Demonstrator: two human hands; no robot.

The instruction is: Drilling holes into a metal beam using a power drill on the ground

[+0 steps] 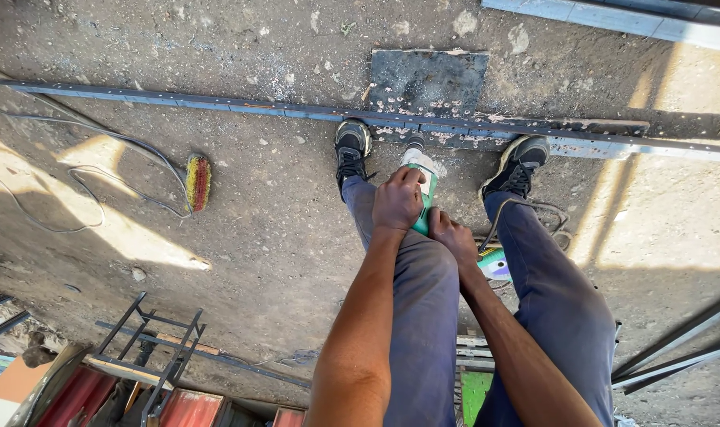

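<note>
I stand over a long dark metal bar (178, 100) that lies across the concrete floor, with my shoes on either side of my hands. My left hand (398, 200) grips the front body of a green and white angle grinder (423, 183). My right hand (452, 237) holds the grinder's rear handle just behind it. The grinder's head points down at the bar, near a square steel plate (428, 81) speckled with spatter. The grinder's disc is hidden by the tool and my hands.
A brush with red and yellow bristles (198, 181) lies on the floor at left beside looping grey cables (99, 182). A black metal frame (150, 348) stands at lower left. More steel bars lie at the top right and lower right.
</note>
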